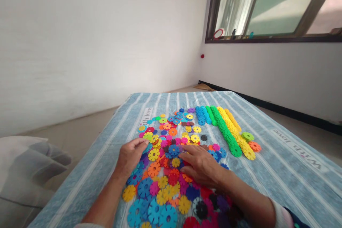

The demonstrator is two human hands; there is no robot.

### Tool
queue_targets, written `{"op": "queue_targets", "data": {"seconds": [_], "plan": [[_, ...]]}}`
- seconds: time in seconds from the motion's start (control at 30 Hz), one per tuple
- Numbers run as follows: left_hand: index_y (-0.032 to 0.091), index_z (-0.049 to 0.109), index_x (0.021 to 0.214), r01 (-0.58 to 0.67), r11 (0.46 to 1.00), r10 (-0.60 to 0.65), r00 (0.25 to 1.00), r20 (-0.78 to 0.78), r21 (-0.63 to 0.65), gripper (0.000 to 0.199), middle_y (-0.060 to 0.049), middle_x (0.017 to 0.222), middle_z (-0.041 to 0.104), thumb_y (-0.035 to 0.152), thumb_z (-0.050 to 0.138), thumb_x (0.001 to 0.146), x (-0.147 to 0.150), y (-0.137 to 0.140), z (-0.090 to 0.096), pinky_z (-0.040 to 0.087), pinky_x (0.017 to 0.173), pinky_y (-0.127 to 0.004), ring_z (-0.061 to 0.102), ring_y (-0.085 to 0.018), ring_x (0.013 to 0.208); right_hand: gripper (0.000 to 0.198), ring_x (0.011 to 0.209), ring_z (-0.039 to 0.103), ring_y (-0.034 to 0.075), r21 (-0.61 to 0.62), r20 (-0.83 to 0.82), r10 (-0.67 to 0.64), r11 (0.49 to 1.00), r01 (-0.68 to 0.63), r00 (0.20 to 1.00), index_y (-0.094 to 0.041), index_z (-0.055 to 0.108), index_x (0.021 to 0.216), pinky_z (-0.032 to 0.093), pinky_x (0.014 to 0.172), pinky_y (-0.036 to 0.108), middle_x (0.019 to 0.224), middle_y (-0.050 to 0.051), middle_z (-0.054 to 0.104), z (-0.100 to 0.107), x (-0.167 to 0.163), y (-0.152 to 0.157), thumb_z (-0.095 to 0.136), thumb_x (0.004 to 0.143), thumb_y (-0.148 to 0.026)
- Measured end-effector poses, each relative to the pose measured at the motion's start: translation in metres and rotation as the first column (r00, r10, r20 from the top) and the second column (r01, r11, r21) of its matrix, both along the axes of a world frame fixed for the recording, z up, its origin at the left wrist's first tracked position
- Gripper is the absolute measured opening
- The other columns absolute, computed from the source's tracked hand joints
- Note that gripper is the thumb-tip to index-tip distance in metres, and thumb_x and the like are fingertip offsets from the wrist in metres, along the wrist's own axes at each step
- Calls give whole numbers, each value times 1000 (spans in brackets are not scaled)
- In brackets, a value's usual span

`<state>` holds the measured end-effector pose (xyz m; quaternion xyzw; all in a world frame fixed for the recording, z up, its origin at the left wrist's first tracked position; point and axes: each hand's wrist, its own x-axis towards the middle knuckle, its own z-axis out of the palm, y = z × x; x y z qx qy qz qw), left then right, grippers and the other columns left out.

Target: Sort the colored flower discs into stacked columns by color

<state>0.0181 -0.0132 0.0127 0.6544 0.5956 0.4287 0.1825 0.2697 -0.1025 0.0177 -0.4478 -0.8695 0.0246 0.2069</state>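
Notched plastic discs in many colours, snowflake-style building pieces, lie in a loose pile across the cloth, such as this blue disc [174,150]. At the pile's left side, my left hand [130,155] is closed in a pinch at the edge of a yellow-green disc [148,136]. My right hand [201,164] lies palm down over the pile's right part, fingers apart and touching discs, gripping none that I can see. Right of the pile lie rows of stacked discs: a blue row [201,115], a long green row [226,131] and a yellow row [235,130].
A striped blue-grey cloth [267,142] covers the table. A loose lime disc [248,135] and an orange disc [254,146] sit beside the yellow row. Translucent whitish sheeting [29,174] is at the left, and a window [283,3] is above at the right.
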Motion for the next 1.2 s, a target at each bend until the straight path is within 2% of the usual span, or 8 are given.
{"op": "queue_targets", "data": {"seconds": [0.1, 0.2, 0.43, 0.63, 0.8, 0.93, 1.1, 1.2], "plan": [[20, 71, 74, 204, 971, -179, 964, -197, 120, 22, -4, 83, 74, 35, 55, 74, 11, -2, 1, 51, 81, -32, 67, -21, 83, 16, 84, 57, 18, 25, -53, 39, 999, -38, 998, -18, 60, 85, 43, 77, 31, 88, 6, 64, -4, 11, -21, 48, 93, -27], [20, 69, 71, 450, 876, -356, 847, -394, 175, 21, -5, 82, 73, 27, 51, 80, 31, -13, 6, 49, 82, -32, 65, -19, 84, 24, 79, 57, 16, 94, -107, 57, 994, -47, 993, -18, 59, 80, 42, 76, 30, 78, 5, 63, -13, 23, -37, 41, 95, -21], [21, 67, 74, 718, 695, -606, 552, -572, -43, 18, -2, 86, 71, 13, 51, 80, 70, -42, 11, 48, 80, -31, 63, -16, 82, 24, 82, 59, 17, 286, -328, -99, 937, 199, 939, -18, 63, 79, 43, 78, 30, 80, 6, 66, -32, 58, -20, 44, 94, -19], [18, 67, 101, 584, 811, -415, 618, -667, 36, 28, -10, 115, 66, 14, 51, 79, 66, -34, -5, 45, 96, -42, 58, -24, 108, 23, 78, 60, 17, 111, -425, -309, 915, 388, 851, -19, 66, 81, 45, 74, 28, 79, 5, 66, -43, 78, -5, 46, 92, -24], [17, 67, 99, 453, 877, -234, 693, -682, 160, 27, -13, 118, 63, 17, 45, 82, 58, -28, -10, 46, 97, -43, 56, -25, 112, 22, 81, 60, 17, 15, -445, -353, 916, 401, 823, -19, 67, 82, 45, 77, 28, 83, 5, 67, -43, 79, -5, 46, 90, -23], [18, 66, 94, 464, 864, -240, 721, -650, 195, 23, -9, 103, 68, 18, 47, 83, 65, -35, -4, 49, 91, -39, 61, -22, 99, 20, 82, 61, 18, -25, -498, -389, 900, 436, 775, -19, 66, 82, 46, 77, 29, 84, 6, 67, -44, 78, -4, 47, 87, -24], [19, 66, 86, 627, 778, -460, 600, -655, 28, 18, -7, 89, 70, 18, 48, 84, 83, -51, 3, 52, 79, -32, 64, -18, 85, 22, 83, 62, 19, -71, -554, -415, 887, 456, 722, -17, 66, 90, 47, 78, 31, 87, 7, 69, -47, 78, 0, 46, 86, -23], [18, 67, 87, 624, 781, -446, 575, -686, 15, 16, -9, 100, 69, 17, 51, 82, 84, -51, 2, 51, 86, -35, 63, -21, 94, 23, 84, 63, 19, -91, -579, -417, 887, 452, 701, -18, 67, 91, 47, 78, 31, 87, 6, 70, -48, 78, 1, 45, 85, -23]]}}
